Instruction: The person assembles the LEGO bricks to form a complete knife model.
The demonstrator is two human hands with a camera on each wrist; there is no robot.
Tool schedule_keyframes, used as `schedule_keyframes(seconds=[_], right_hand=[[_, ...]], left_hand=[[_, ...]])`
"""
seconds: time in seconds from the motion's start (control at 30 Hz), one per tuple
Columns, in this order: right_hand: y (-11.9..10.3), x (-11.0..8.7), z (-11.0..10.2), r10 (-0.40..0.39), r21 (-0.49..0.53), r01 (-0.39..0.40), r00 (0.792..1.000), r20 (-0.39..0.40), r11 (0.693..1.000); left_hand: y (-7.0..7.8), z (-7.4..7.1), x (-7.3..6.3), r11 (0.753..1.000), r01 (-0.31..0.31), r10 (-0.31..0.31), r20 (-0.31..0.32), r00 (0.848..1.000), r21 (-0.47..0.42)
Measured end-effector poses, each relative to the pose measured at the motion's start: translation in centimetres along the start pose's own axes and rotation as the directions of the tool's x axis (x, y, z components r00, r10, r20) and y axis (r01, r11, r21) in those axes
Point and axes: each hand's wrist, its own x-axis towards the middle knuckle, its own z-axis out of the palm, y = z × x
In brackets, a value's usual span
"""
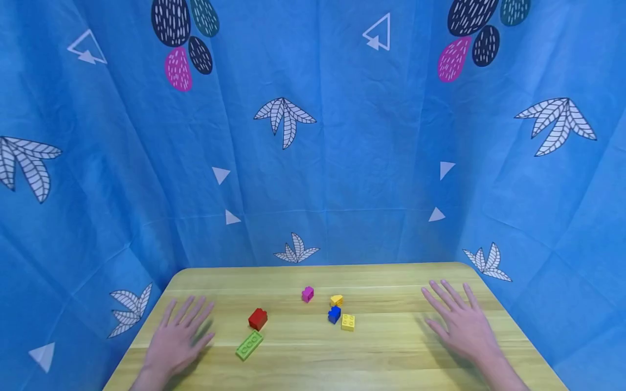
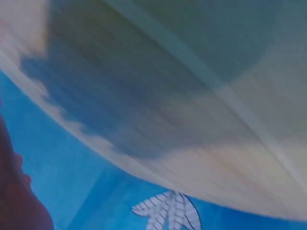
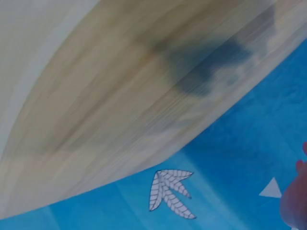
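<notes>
My left hand (image 1: 175,342) is at the table's left side, fingers straight and spread, holding nothing. To its right lie a red toy brick (image 1: 257,319) and a long light green brick (image 1: 249,345). Over the right side of the table is my right hand (image 1: 458,324), also spread with nothing in it. Between the hands, nearer the right one, a blue brick (image 1: 335,314) sits beside a square yellow brick (image 1: 348,322) and a smaller yellow-orange brick (image 1: 336,300). A magenta brick (image 1: 307,294) lies farther back. Both wrist views show only a sliver of each hand.
The bricks lie on a wooden table (image 1: 391,358) with rounded back corners. Blue patterned curtain (image 1: 342,179) hangs behind it and along both sides. In the left wrist view the hand's shadow falls across the tabletop (image 2: 230,172).
</notes>
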Motion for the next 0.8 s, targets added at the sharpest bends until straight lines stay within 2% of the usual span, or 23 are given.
schedule_keyframes(seconds=[0.17,0.3,0.4,0.5,0.63,0.8], right_hand=[[-1.4,0.9,-0.2,0.032,0.013,-0.032,0.999,0.019,0.999],[-2.7,1.8,-0.3,0.061,0.051,-0.063,0.998,0.03,0.997],[-3.9,2.3,-0.3,0.089,0.103,-0.093,0.995,0.046,0.99],[-5.2,3.0,-0.3,0.121,0.166,-0.131,0.99,0.065,0.977],[-6.9,4.0,-0.2,0.153,0.24,-0.172,0.984,0.094,0.956],[-8.9,5.3,0.5,0.174,0.308,-0.213,0.973,0.149,0.928]], left_hand=[[2.5,-0.3,0.6,0.986,0.142,-0.135,0.084,0.987,-0.084],[4.1,-0.5,1.1,0.959,0.227,-0.204,0.141,0.969,-0.169],[5.3,-0.5,1.6,0.931,0.275,-0.242,0.158,0.957,-0.24],[6.3,-0.3,2.2,0.891,0.325,-0.282,0.175,0.943,-0.317],[7.4,0.0,3.3,0.815,0.398,-0.331,0.224,0.917,-0.422],[8.5,0.1,4.4,0.717,0.466,-0.356,0.303,0.884,-0.518]])
